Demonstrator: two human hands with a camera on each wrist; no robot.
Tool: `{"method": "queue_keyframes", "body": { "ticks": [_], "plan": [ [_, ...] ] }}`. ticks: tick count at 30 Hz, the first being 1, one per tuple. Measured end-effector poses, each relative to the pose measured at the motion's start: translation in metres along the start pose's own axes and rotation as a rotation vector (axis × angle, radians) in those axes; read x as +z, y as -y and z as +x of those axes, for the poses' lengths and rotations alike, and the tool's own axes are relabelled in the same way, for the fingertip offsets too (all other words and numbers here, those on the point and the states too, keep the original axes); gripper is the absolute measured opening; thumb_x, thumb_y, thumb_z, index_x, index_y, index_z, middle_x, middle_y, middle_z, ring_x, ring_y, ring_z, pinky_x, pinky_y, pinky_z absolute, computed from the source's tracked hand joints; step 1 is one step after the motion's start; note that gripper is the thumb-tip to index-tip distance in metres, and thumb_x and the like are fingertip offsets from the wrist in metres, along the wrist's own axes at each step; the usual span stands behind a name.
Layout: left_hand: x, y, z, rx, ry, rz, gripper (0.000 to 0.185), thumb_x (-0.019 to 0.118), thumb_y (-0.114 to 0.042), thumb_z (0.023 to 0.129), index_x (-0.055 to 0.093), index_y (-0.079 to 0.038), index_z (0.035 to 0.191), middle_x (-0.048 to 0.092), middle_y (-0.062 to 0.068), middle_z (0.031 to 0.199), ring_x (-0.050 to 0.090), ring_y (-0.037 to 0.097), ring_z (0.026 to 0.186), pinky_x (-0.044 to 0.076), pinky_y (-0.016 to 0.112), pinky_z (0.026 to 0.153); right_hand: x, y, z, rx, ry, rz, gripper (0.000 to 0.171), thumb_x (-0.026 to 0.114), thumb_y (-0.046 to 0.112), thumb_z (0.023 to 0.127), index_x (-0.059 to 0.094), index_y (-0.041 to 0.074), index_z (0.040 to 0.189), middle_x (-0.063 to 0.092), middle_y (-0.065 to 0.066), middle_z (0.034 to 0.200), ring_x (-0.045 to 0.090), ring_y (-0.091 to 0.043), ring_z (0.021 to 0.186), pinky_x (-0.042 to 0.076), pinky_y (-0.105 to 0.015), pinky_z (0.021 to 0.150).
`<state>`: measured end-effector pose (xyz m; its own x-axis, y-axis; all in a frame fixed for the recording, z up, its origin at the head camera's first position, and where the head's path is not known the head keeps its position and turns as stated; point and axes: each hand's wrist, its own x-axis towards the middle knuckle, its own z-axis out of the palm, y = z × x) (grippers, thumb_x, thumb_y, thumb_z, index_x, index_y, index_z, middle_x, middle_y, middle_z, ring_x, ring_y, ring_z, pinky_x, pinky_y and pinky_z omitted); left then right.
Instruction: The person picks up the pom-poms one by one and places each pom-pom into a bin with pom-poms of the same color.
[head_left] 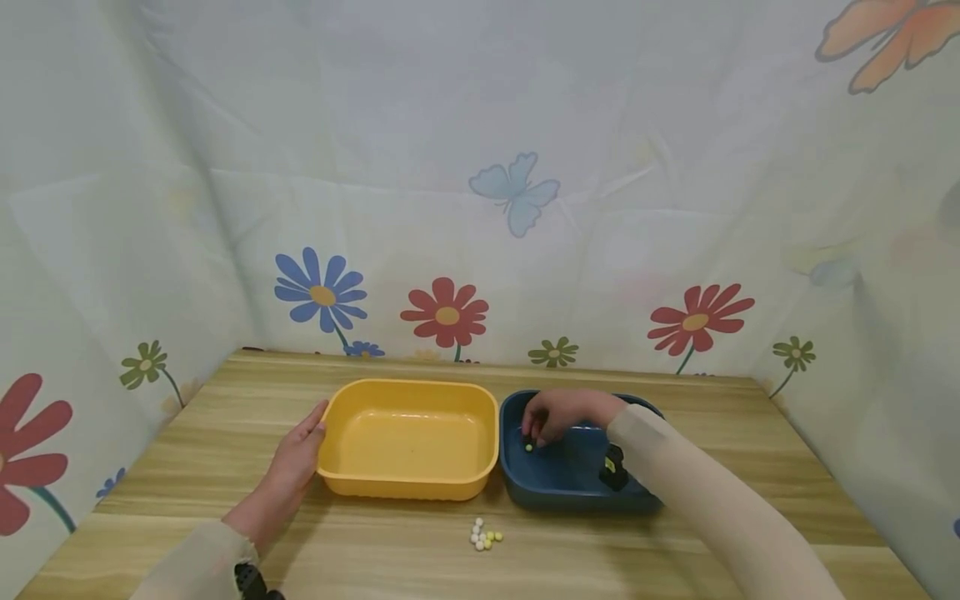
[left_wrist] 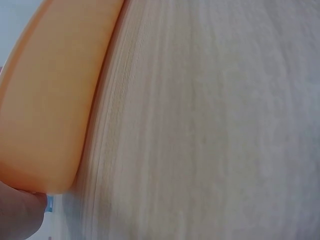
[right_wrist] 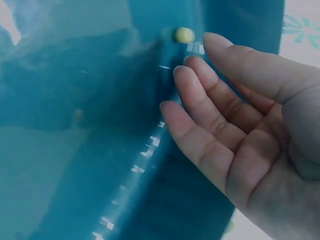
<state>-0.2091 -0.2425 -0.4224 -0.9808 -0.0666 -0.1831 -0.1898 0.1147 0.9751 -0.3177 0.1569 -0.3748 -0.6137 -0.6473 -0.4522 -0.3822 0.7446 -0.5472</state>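
The yellow tub (head_left: 405, 489) sits in the middle of things, and the person's left hand (head_left: 296, 452) is up against its left end, fingertips at the rim; I can't tell whether they hook over it. Close by the yellow tub's right side is the blue tub (head_left: 570, 500), with the right hand (head_left: 557, 413) down inside it, fingers loosely bent. One small yellow ball (right_wrist: 184, 35) shows just past the thumb tip, on the side of the blue tub nearer the yellow one. There's only a narrow opening between thumb and fingertips, and the ball looks outside it; I can't say whether a hidden finger touches it.

That ball is what I'd worry about: it looks round and the tub shiny, so a stray fingertip could send it rolling along the floor. The sleeve (head_left: 720, 500) and the black wrist device (head_left: 613, 468) hang over the blue tub too; a careless lift might catch its rim and knock it into the yellow tub.

In front of the yellow tub's right corner, white balls (head_left: 474, 538) and more yellow balls (head_left: 498, 537) lie loose on the table (head_left: 360, 550), where a bump could scatter them.
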Motion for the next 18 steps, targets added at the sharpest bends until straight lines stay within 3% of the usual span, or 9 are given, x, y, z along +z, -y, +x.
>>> {"method": "queue_keyframes", "body": {
  "ticks": [9,18],
  "plan": [
    [0.001,-0.002,-0.004,0.004,-0.011,0.017,0.055,0.023,-0.014,0.112,0.006,-0.011,0.165,-0.004,0.013,0.173,0.003,0.036,0.161,0.014,0.050,0.132,-0.014,0.010,-0.032,-0.139,-0.209,-0.060,0.023,0.075,0.013,0.093,0.071,0.004,0.113,0.073,-0.008,0.106,0.063,-0.010,0.092,0.058,-0.025,0.088],
    [0.001,-0.003,-0.006,0.003,-0.008,0.023,0.055,0.023,-0.016,0.113,0.005,-0.012,0.165,-0.005,0.013,0.173,0.001,0.036,0.161,0.014,0.051,0.132,0.003,0.026,-0.070,-0.198,-0.449,0.051,0.020,0.071,0.014,0.096,0.070,-0.001,0.110,0.073,-0.011,0.102,0.064,-0.012,0.087,0.056,-0.021,0.079]
  ]
}}
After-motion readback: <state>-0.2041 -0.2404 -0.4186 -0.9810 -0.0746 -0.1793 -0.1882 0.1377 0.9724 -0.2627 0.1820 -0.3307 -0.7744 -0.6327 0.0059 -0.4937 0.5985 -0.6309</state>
